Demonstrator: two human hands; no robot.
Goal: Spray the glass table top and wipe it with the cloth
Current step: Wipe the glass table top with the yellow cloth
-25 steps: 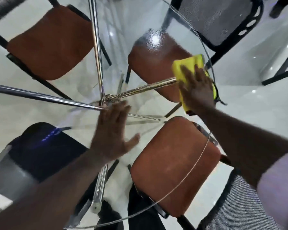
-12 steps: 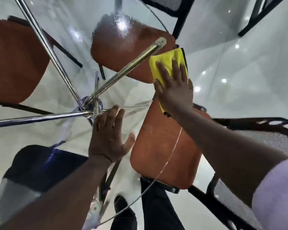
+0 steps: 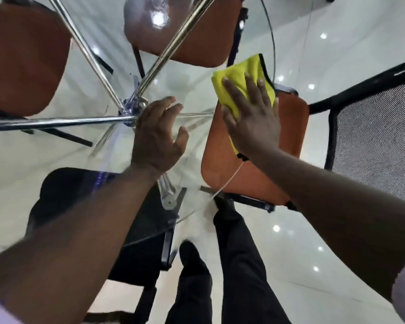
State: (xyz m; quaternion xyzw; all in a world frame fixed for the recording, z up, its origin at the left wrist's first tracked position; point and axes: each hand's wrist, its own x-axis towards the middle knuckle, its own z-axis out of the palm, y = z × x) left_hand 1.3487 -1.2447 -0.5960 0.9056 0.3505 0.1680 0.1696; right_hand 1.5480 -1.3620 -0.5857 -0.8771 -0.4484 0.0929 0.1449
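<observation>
My right hand [image 3: 253, 122] lies flat, fingers straight, pressing the cloth [image 3: 243, 76] onto the glass counter [image 3: 272, 43] near its rim. The cloth is bright yellow, dark-edged and folded, and sticks out past my fingertips. My left hand [image 3: 158, 136] rests spread on the glass just beside it, holding nothing

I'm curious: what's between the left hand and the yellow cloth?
Just bare glass table top, in the head view; the floor shows through it.
</observation>
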